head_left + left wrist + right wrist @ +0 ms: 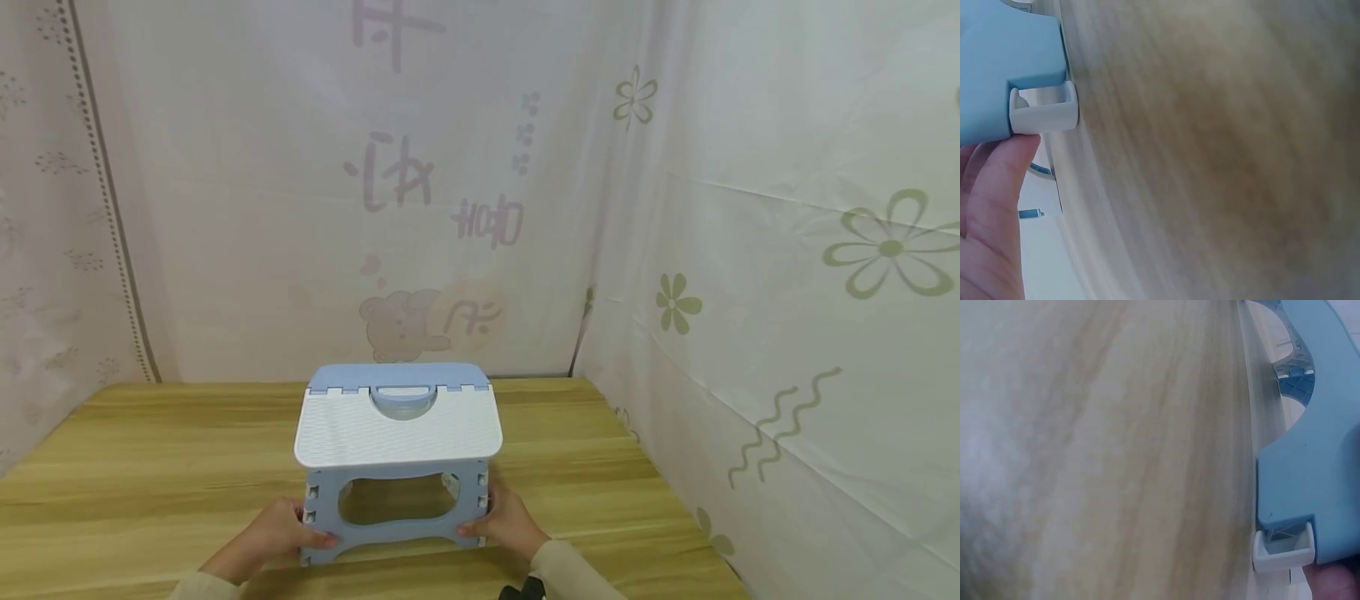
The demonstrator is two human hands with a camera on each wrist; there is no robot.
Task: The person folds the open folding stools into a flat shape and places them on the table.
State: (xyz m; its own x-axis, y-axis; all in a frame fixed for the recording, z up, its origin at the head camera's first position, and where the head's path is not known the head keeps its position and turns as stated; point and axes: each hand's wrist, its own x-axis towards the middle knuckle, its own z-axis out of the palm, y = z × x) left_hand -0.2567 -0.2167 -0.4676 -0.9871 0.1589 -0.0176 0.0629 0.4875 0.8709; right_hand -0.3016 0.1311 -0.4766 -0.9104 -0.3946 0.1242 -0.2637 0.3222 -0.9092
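Note:
A blue-and-white folding step stool (450,437) stands unfolded on the wooden table, its white ribbed top and blue carry handle (405,400) facing up. My left hand (272,533) grips the lower left leg, thumb across the front of the blue panel and the other fingers behind the side. On the opposite side, the right hand (512,523) holds the lower right leg the same way. Close up in the left wrist view, fingers (994,206) press beside the white hinge piece (1047,115). A fingertip (1332,582) shows by the white corner piece (1285,553) in the right wrist view.
The wood-grain table (187,450) reaches back to a pale printed curtain (247,208). Another curtain (750,250) with green flowers runs along the right edge. A small black object (523,590) shows by the right sleeve (566,571).

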